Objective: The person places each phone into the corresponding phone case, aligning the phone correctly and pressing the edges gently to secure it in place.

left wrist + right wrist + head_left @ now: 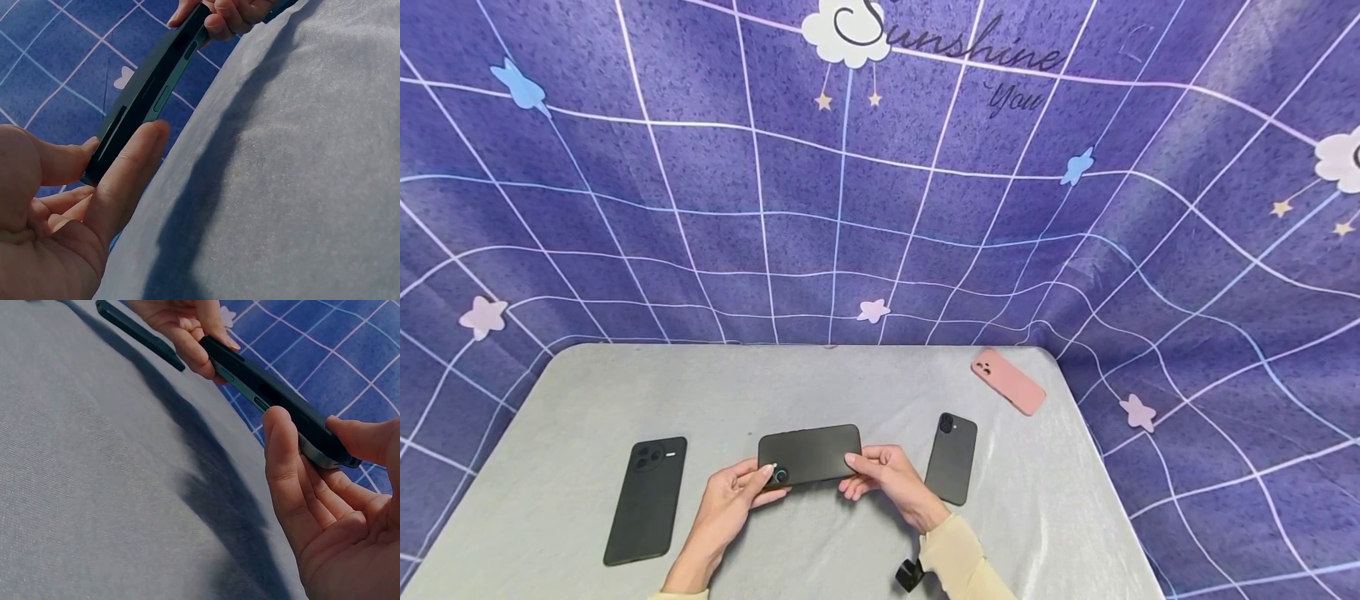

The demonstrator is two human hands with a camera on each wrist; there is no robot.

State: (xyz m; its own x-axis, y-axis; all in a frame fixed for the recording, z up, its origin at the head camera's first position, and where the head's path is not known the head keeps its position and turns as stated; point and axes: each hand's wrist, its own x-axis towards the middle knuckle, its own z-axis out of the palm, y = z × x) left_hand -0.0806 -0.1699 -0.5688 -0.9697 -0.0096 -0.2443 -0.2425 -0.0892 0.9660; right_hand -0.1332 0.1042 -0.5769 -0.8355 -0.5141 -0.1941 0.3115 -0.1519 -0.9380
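Both hands hold a smartphone (816, 452) lengthwise above the table, its dark back turned up and its camera ring at the lower left. Thumb and fingers of the left hand (730, 492) pinch the camera end. At the other end, the right hand (895, 483) pinches it, thumb on the back. In the left wrist view, a black cover (134, 94) lies along a greenish side edge with buttons (164, 97). The right wrist view shows the same black cover (275, 387) over the greenish edge; I cannot tell whether it is fully seated.
A black phone (646, 504) with a round camera block lies left of the hands. To the right is a dark grey phone (952, 458), and a pink phone case (1009, 383) lies at the back right corner of the grey cloth-covered table (760, 375). A purple patterned curtain (790, 192) stands behind.
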